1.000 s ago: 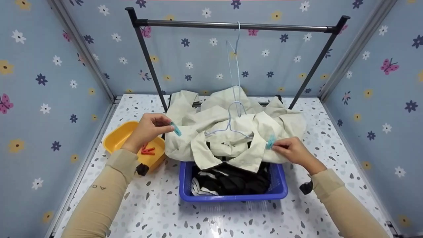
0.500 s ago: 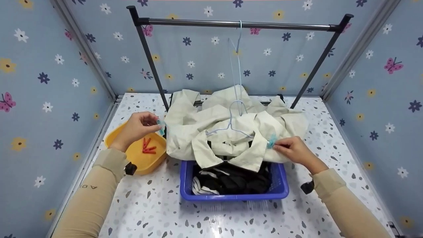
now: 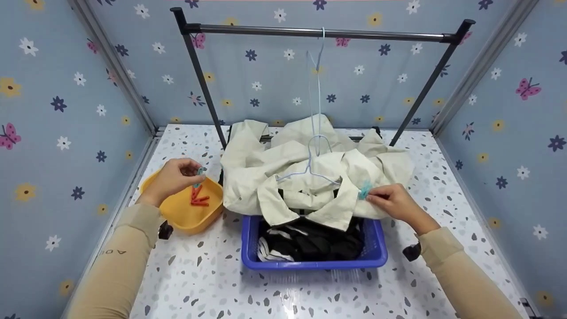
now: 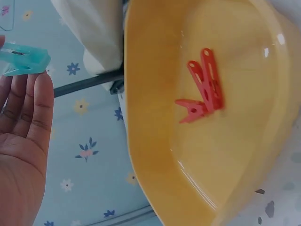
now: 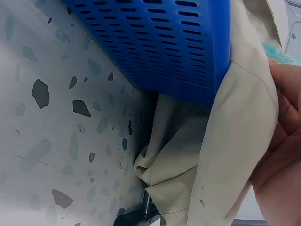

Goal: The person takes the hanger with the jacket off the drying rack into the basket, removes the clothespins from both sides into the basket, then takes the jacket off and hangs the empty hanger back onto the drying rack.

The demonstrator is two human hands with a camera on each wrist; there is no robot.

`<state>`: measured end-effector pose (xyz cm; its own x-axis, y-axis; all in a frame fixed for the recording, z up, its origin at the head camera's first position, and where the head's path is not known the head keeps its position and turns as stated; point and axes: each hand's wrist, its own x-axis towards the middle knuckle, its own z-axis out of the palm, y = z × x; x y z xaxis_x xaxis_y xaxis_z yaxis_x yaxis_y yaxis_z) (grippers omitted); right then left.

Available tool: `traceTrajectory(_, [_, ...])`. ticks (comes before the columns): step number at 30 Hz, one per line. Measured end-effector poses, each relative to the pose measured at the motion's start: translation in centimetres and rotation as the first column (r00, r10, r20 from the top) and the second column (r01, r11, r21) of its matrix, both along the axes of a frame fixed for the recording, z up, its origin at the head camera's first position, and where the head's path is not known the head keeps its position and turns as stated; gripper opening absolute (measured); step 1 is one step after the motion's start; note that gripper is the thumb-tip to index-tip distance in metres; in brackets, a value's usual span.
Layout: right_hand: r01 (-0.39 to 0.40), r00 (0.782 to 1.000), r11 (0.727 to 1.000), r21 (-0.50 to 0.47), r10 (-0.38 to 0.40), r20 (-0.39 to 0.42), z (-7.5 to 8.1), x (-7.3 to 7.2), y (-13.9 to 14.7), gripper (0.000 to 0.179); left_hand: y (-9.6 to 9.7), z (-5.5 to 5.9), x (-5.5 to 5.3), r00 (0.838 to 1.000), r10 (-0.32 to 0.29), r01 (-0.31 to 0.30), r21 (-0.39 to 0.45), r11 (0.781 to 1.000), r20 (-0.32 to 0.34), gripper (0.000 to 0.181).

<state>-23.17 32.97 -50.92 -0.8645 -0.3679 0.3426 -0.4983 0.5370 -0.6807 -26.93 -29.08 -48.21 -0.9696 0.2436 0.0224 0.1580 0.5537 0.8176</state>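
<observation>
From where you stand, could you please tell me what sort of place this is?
It looks like a small laundry-hanging booth, perhaps a staged one: there is a clothes rack, a blue plastic basket of black-and-white clothing, and flower-and-butterfly-print walls on three sides.

Your left hand [image 3: 172, 179] pinches a teal clothespin [image 4: 28, 60] near the yellow tray [image 3: 186, 217]; your right hand [image 3: 393, 200] pinches a second teal clothespin [image 3: 364, 190] beside the pale collar [image 3: 339, 210].
</observation>
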Motion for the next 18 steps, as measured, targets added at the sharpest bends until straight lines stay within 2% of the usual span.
traceTrajectory(8, [0.006,1.000,1.000,0.015,-0.007,0.019,-0.2,-0.2,0.1,0.007,-1.1,-2.1,-0.1,0.999,-0.013,0.011,-0.078,0.997,-0.029,0.028])
traceTrajectory(13, [0.007,1.000,1.000,0.029,-0.007,0.024,-0.1,-0.1,0.2,0.007,-1.3,-3.2,-0.2,0.999,-0.044,0.045,-0.100,0.994,0.007,0.023])
traceTrajectory(18, [0.011,0.999,0.999,0.030,-0.012,0.030,-0.1,-0.1,0.2,0.006,-1.3,-4.2,-0.4,0.996,-0.069,0.077,-0.167,0.983,0.050,0.016])
